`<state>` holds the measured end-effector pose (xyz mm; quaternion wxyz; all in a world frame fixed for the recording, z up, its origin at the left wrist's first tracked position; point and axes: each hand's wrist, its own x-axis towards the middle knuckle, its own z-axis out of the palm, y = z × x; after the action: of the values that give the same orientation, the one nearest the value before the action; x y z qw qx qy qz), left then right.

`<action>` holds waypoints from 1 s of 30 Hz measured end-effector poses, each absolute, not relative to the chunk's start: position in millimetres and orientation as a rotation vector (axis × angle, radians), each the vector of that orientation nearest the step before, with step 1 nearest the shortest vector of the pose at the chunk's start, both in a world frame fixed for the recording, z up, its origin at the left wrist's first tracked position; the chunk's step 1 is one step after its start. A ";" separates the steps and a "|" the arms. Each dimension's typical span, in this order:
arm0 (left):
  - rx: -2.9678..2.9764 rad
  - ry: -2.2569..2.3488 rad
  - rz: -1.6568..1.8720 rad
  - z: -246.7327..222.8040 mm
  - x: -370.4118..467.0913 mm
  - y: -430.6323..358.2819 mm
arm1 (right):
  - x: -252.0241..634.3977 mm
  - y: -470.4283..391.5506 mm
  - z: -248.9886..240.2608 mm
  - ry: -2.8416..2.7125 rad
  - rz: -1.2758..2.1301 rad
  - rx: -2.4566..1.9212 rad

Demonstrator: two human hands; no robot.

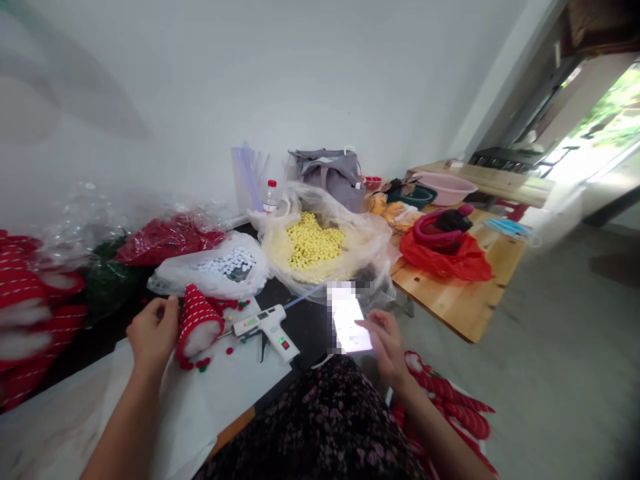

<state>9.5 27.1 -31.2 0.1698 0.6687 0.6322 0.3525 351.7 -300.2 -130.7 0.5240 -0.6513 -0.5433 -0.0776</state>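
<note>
My left hand [153, 333] is at the left, beside a small red hat with white stitched dashes [197, 317] and white stuffing in its opening. Its fingers are curled in with the thumb close to them, and whatever they hold, if anything, is hidden. My right hand [387, 343] has its index finger stretched onto the bright screen of a phone [350, 320] near my lap; the other fingers are loosely bent. Between the hands lies a white glue gun [270, 330], its nozzle by the hat and a glue stick in its back. Small red and green pompoms [203, 363] lie around the hat.
A bag of yellow beads [315, 243] and a bag of white ones [237, 263] stand behind. Stuffed red hats [25, 313] are piled at left, with more [450, 407] low at right. A wooden table [450, 300] holds a red bag [440, 257] and basins.
</note>
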 end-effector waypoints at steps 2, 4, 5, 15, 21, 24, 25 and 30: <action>1.914 1.789 1.004 -31.0 9.5 26.9 | 351.7 -302.5 -131.1 -1.313 -0.192 -1.544; 1.909 1.789 1.002 -30.6 9.6 26.5 | 351.6 -303.4 -130.9 -1.322 -0.207 -1.540; 1.910 1.786 0.999 -30.4 9.7 26.3 | 351.6 -303.2 -130.7 -1.323 -0.211 -1.547; 1.899 1.786 1.004 -30.9 8.2 28.2 | 352.3 -296.8 -132.7 -1.219 -0.174 -1.713; 1.911 1.789 0.998 -28.6 9.1 25.7 | 350.9 -305.2 -130.4 -1.309 -0.208 -1.546; 1.901 1.795 0.984 -27.8 9.7 25.0 | 351.0 -306.1 -128.8 -1.346 -0.213 -1.497; 1.904 1.794 0.980 -28.0 9.8 25.4 | 351.3 -305.5 -128.6 -1.348 -0.210 -1.501; 1.909 1.783 1.005 -29.4 10.1 26.5 | 352.6 -297.7 -132.0 -1.246 -0.195 -1.676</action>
<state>10.1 26.5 -29.4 0.1706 0.6722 0.6277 0.3537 352.6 -297.7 -132.0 0.4984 -0.6928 -0.5149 -0.0808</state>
